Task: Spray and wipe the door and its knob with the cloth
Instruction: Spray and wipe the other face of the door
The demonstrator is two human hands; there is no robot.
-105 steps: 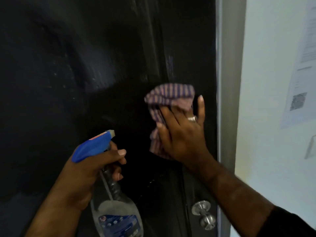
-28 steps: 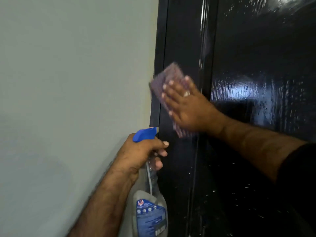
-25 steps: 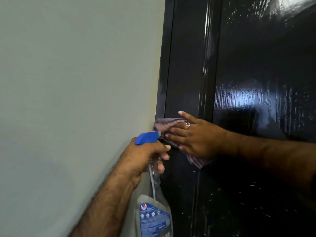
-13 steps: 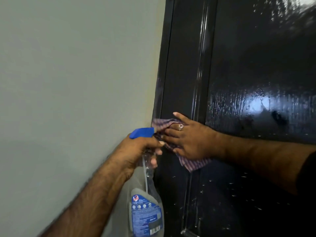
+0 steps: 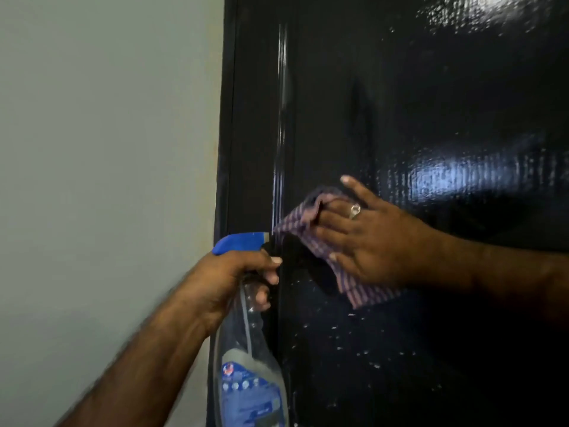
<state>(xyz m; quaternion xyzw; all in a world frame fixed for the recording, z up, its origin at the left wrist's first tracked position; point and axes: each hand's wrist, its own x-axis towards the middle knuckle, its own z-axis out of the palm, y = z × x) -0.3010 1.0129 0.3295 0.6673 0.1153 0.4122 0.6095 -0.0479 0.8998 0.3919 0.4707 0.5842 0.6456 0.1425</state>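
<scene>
- Two bare hands work at a glossy black door [image 5: 415, 103], which fills the frame from 12 through 6 o'clock on the right side.
- At 3 o'clock of centre, the right hand [image 5: 366, 238] lies flat, fingers spread, pressing a purple striped cloth [image 5: 311, 229] against the door panel; a ring [image 5: 354, 210] shows on one finger.
- Part of the cloth is hidden under the palm, and a loose corner hangs out below the hand toward 5 o'clock.
- At 7 o'clock of the cloth, the left hand [image 5: 228, 278] is clenched around the neck of a clear spray bottle [image 5: 249, 374], with its fingers curled at the trigger.
- Its blue spray head [image 5: 240, 241] points toward 3 o'clock, with the nozzle just beside the cloth's left edge.
- Small droplets speckle the door below the cloth, around 5 o'clock.
- Bright reflections sit on the panel at 1 and 3 o'clock.
- A pale grey wall [image 5: 107, 149] covers the 9 o'clock half, meeting the door's dark frame edge [image 5: 226, 118].
- No knob appears in this view.
</scene>
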